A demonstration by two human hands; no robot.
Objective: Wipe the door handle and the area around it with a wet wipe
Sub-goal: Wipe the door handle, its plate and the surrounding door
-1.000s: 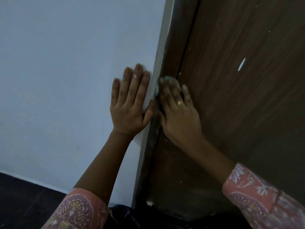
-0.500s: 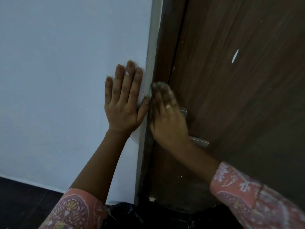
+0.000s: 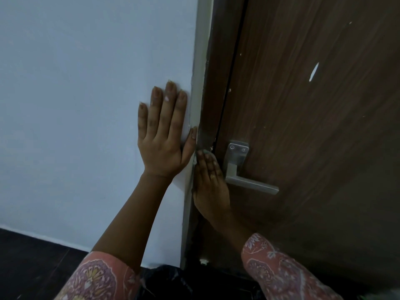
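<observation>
A brown wooden door point(image 3: 313, 137) carries a silver lever handle point(image 3: 251, 184) on a metal backplate point(image 3: 237, 153). My right hand point(image 3: 211, 187) presses a wet wipe point(image 3: 198, 158) flat against the dark door frame point(image 3: 207, 135), just left of the handle. Only a pale edge of the wipe shows past my fingertips. My left hand point(image 3: 164, 133) lies flat and spread on the white wall point(image 3: 86, 105), its thumb at the frame's corner.
A pale strip of trim point(image 3: 200, 72) runs between wall and frame. The door has white paint flecks point(image 3: 313, 71). Dark floor point(image 3: 26, 265) lies at the lower left, and a black plastic bag point(image 3: 173, 282) sits low between my arms.
My right hand has slid down the frame with the wipe, uncovering the handle's backplate and lever. My left hand has stayed on the wall.
</observation>
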